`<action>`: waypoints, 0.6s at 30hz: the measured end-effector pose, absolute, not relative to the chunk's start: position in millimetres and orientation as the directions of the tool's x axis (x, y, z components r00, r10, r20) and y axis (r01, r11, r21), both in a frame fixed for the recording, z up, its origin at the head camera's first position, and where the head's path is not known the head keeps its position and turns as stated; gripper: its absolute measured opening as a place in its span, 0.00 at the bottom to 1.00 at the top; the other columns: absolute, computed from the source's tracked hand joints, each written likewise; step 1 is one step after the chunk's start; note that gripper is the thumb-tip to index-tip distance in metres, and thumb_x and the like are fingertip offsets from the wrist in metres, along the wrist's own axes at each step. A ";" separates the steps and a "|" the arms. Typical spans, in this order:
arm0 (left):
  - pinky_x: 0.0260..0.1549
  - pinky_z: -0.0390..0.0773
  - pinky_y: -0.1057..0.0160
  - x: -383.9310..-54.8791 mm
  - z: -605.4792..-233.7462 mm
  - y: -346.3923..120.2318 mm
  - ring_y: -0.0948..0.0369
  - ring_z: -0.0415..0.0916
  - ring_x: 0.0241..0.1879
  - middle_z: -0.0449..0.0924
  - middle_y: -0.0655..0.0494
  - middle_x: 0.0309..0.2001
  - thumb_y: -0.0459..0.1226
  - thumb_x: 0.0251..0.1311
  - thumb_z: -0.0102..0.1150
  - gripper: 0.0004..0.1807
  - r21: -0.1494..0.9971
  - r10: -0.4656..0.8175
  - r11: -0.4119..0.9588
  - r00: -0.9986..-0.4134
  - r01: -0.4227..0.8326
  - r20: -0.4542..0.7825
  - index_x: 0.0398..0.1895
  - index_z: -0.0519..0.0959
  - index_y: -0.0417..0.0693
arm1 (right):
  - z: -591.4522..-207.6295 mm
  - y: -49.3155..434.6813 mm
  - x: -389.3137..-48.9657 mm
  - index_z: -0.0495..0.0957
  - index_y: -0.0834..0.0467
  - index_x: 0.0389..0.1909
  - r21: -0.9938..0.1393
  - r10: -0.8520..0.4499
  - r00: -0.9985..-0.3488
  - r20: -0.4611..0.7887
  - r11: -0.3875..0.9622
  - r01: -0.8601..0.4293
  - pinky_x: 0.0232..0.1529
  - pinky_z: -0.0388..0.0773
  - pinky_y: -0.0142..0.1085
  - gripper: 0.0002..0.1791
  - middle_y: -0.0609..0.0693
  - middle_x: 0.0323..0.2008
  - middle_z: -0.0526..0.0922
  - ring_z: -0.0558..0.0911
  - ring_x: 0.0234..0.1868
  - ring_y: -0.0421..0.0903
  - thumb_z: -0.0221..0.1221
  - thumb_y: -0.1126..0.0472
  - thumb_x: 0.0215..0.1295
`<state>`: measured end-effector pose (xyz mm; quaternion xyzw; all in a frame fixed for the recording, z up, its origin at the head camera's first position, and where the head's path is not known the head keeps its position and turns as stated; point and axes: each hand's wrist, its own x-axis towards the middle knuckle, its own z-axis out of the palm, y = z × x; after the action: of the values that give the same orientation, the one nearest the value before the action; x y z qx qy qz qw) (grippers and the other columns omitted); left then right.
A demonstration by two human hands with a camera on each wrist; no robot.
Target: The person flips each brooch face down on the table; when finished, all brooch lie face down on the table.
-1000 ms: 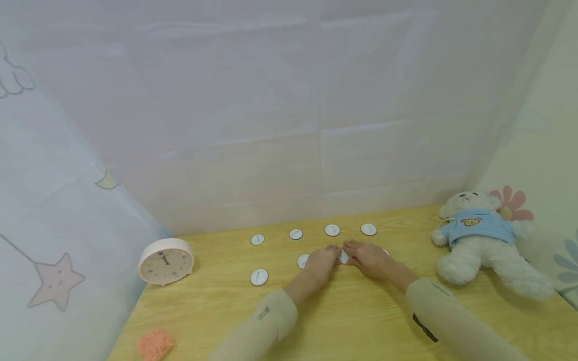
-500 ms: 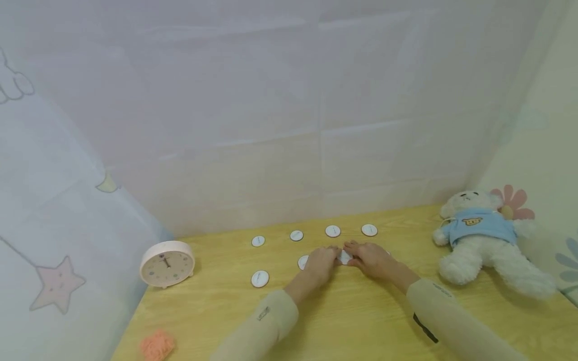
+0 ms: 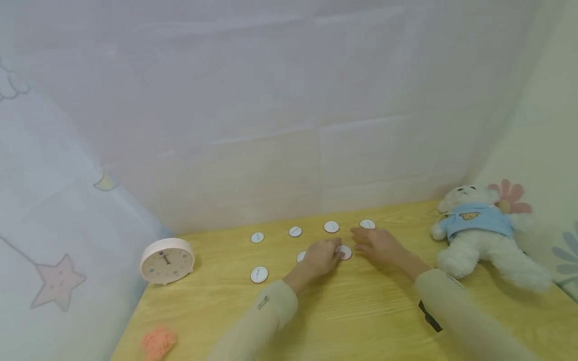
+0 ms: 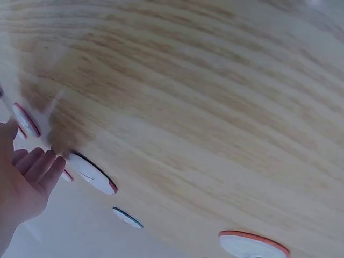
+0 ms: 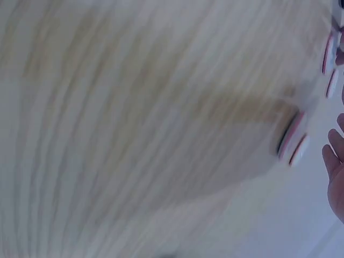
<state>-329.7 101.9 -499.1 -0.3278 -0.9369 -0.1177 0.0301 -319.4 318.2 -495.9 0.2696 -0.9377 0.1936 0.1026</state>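
Observation:
In the head view my left hand (image 3: 319,258) is over the wooden table, its thumb side touching or just over the left edge of a white round disc (image 3: 345,252) with a reddish rim. In the left wrist view my left hand (image 4: 29,180) has its fingers loosely bent and grips nothing visible; another rimmed disc (image 4: 92,173) lies by its fingertips. My right hand (image 3: 377,244) hovers to the right of the middle disc, fingers extended, holding nothing. In the right wrist view that hand (image 5: 334,172) is partly cut off, with a dark-rimmed disc (image 5: 291,134) beside it.
A back row of discs includes one on the left (image 3: 257,237) and one behind my right hand (image 3: 367,224). Another disc (image 3: 259,275) sits front left. A pink clock (image 3: 166,261), an orange fluffy ball (image 3: 158,343) and a plush bear (image 3: 480,225) stand around the table.
My right hand has let go of the middle disc and moved right and slightly up. My left hand has stayed beside the disc, which is now more exposed. The view shifted slightly.

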 end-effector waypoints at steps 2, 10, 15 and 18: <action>0.46 0.81 0.64 -331.1 -495.4 106.1 0.58 0.79 0.53 0.80 0.54 0.56 0.47 0.69 0.56 0.23 0.195 0.601 0.762 -0.786 0.618 0.142 0.62 0.74 0.46 | -491.8 329.1 -320.9 0.74 0.67 0.60 -0.295 -0.470 -0.829 0.302 0.781 -0.550 0.49 0.79 0.51 0.27 0.63 0.49 0.83 0.84 0.43 0.56 0.65 0.58 0.63; 0.64 0.65 0.51 -326.3 -483.1 150.9 0.47 0.59 0.69 0.61 0.43 0.71 0.60 0.66 0.49 0.43 0.019 0.630 0.771 -0.767 0.636 0.121 0.72 0.60 0.37 | -487.9 365.0 -316.5 0.73 0.70 0.60 -0.326 -0.475 -0.857 0.201 0.793 -0.515 0.49 0.78 0.53 0.27 0.64 0.50 0.82 0.83 0.44 0.55 0.63 0.57 0.65; 0.66 0.61 0.60 -320.5 -483.7 183.6 0.47 0.56 0.71 0.57 0.37 0.71 0.59 0.67 0.48 0.45 0.044 0.643 0.763 -0.765 0.644 0.050 0.71 0.56 0.30 | -488.3 376.2 -310.0 0.70 0.72 0.61 -0.375 -0.455 -0.880 0.137 0.798 -0.472 0.55 0.74 0.56 0.27 0.64 0.52 0.81 0.79 0.54 0.62 0.61 0.60 0.67; 0.66 0.60 0.62 -317.8 -488.0 193.8 0.48 0.55 0.71 0.55 0.37 0.72 0.55 0.69 0.50 0.43 0.113 0.612 0.785 -0.791 0.609 0.012 0.72 0.55 0.31 | -488.1 379.0 -306.9 0.72 0.71 0.60 -0.395 -0.453 -0.882 0.128 0.793 -0.464 0.56 0.74 0.56 0.28 0.64 0.52 0.81 0.79 0.54 0.62 0.63 0.58 0.66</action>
<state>-317.8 193.8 -488.0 -0.3232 -0.9446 -0.0556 -0.0124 -306.9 379.0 -488.1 0.2420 -0.9468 0.2119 0.0132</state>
